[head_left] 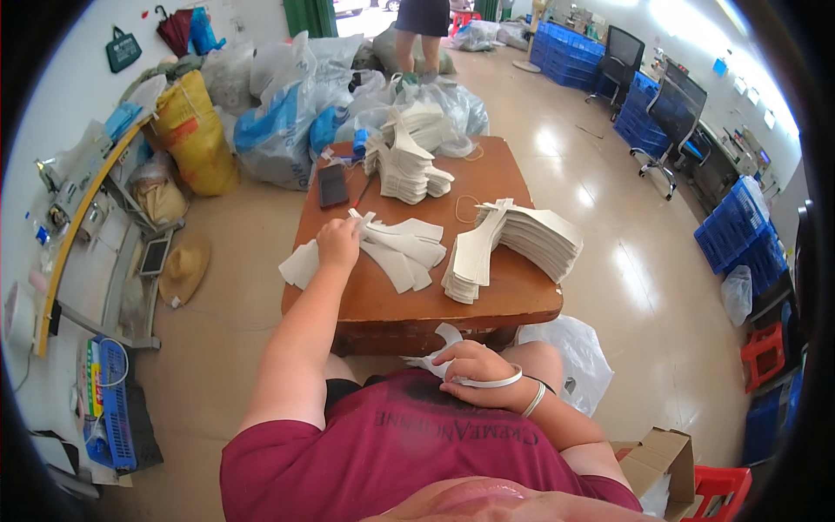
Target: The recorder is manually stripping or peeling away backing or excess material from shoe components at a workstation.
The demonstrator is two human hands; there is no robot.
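On the brown table lies a loose, fanned-out pile of white curved cut pieces point(402, 250), which look like fabric or felt. My left hand point(337, 244) reaches to its left end, fingers closed on one of the white pieces. My right hand point(477, 372) is above my lap, near the table's front edge, with fingers curled. A white strip point(491, 381) runs along its palm side. Another white piece point(448, 334) stands up just beyond the fingers, partly hidden. To the right of the loose pile is a thick, neat stack of similar pieces point(539, 242).
More stacked white pieces point(407, 165) are at the table's far side, beside a dark shallow box point(332, 187). Filled plastic bags point(274, 139) and a yellow sack point(196, 135) are piled beyond. A clear bag point(574, 357) hangs at my right. A person's legs point(419, 54) show at the back.
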